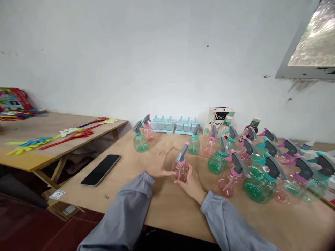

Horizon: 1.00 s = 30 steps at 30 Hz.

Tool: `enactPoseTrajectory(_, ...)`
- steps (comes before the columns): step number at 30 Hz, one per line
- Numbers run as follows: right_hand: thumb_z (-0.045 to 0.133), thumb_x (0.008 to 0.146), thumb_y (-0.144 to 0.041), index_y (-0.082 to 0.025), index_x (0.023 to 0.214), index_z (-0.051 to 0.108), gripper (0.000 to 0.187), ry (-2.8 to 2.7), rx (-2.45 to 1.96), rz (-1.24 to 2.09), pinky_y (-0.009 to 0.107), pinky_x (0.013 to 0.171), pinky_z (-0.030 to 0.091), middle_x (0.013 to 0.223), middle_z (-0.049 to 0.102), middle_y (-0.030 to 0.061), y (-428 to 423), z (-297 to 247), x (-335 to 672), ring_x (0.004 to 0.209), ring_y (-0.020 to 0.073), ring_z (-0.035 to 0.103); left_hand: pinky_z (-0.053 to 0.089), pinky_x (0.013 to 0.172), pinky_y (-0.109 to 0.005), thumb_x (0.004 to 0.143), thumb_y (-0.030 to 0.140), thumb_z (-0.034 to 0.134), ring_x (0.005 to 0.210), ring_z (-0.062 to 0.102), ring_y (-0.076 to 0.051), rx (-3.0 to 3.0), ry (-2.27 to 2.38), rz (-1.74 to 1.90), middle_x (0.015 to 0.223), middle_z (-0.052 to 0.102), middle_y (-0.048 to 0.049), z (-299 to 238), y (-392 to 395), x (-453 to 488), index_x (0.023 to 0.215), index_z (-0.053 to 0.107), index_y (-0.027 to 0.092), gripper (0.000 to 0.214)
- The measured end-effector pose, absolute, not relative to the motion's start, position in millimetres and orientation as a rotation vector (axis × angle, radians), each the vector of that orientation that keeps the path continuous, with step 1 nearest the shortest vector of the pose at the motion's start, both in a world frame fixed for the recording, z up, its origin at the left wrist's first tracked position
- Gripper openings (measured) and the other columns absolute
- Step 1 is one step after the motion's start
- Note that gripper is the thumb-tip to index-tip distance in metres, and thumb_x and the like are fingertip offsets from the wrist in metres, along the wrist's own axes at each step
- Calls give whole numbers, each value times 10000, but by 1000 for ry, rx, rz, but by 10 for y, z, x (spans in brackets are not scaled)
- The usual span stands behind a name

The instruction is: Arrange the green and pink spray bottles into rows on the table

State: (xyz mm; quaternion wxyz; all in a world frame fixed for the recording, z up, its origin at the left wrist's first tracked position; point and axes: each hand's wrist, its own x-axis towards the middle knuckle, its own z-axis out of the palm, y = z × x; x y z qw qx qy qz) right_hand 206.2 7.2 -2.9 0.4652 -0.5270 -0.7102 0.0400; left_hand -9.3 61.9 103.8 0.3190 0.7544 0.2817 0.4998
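A small pink spray bottle (180, 169) with a grey trigger stands upright on the wooden table (167, 205) in front of me. My right hand (192, 185) is wrapped round its lower right side. My left hand (158, 164) touches its left side with a thumb, the other fingers spread open above the table. Both arms wear grey sleeves.
Several green and pink spray bottles (258, 174) crowd the table's right half, two more (141, 139) stand at the back left. A black phone (101, 169) lies at the left edge. Blue moulds (175, 124) and a box (218, 120) stand by the wall. A second table (39, 146) holds coloured toys.
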Motion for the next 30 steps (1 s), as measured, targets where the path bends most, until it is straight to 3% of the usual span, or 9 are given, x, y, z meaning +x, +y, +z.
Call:
enactPoseTrajectory(2, 719, 724, -744, -137, 1386, 430, 943, -1798, -1257, 74, 597, 965, 508, 1283, 619, 240, 39, -44, 2012, 1167, 411, 631, 279, 1230, -521, 512, 375, 951, 1416, 448, -373, 2028, 601, 1226, 1491, 529, -155, 1104, 484, 185, 1430, 518, 206, 1029)
enactPoseTrajectory(6, 586, 824, -756, -182, 1391, 437, 820, -1828, -1084, 129, 547, 1009, 499, 1289, 605, 183, 74, 15, 2074, 1194, 343, 606, 402, 1145, -455, 745, 396, 814, 1275, 589, -267, 1832, 514, 1191, 1310, 670, -117, 1189, 422, 474, 1394, 558, 236, 716)
enactPoseTrajectory(10, 439, 978, -564, -206, 1396, 407, 550, -1484, -1140, -17, 546, 1113, 403, 1345, 532, 158, 387, 207, 2247, 1304, 282, 507, 445, 1086, -427, 722, 421, 816, 1161, 660, -254, 1565, 483, 1271, 1163, 729, -95, 1211, 473, 396, 1245, 647, 220, 585)
enactPoseTrajectory(14, 461, 948, -581, -152, 1405, 363, 635, -1232, -1232, -196, 595, 1145, 323, 1398, 444, 226, 876, 342, 2348, 1376, 317, 402, 526, 837, -337, 676, 440, 822, 939, 700, -226, 1354, 536, 1328, 907, 739, -63, 1260, 434, 262, 1028, 689, 194, 449)
enactPoseTrajectory(18, 482, 894, -650, -91, 1417, 316, 783, -1173, -1253, -214, 627, 1146, 289, 1413, 424, 292, 1231, 320, 2384, 1404, 361, 368, 447, 588, -244, 735, 498, 773, 596, 579, -117, 1274, 523, 1471, 627, 585, 26, 1336, 345, 227, 752, 612, 194, 344)
enactPoseTrajectory(20, 519, 856, -682, -67, 1416, 304, 859, -1171, -1270, -185, 626, 1137, 298, 1405, 432, 313, 1325, 282, 2400, 1397, 376, 375, 471, 613, -264, 729, 531, 779, 597, 580, -127, 1346, 473, 1404, 626, 593, 17, 1345, 315, 233, 762, 629, 195, 369)
enactPoseTrajectory(24, 596, 783, -721, -44, 1414, 291, 974, -1180, -1288, -102, 600, 1124, 332, 1411, 423, 335, 1408, 220, 2440, 1378, 379, 395, 528, 830, -369, 701, 555, 801, 795, 670, -211, 1496, 410, 1144, 777, 704, -52, 1260, 297, 284, 1011, 727, 188, 486)
enactPoseTrajectory(30, 545, 835, -691, -36, 1411, 302, 905, -1242, -1289, -12, 551, 1099, 386, 1380, 466, 319, 1410, 176, 2469, 1325, 355, 466, 523, 812, -332, 716, 509, 806, 744, 649, -176, 1486, 504, 1154, 754, 708, -30, 1180, 305, 335, 1013, 748, 177, 449)
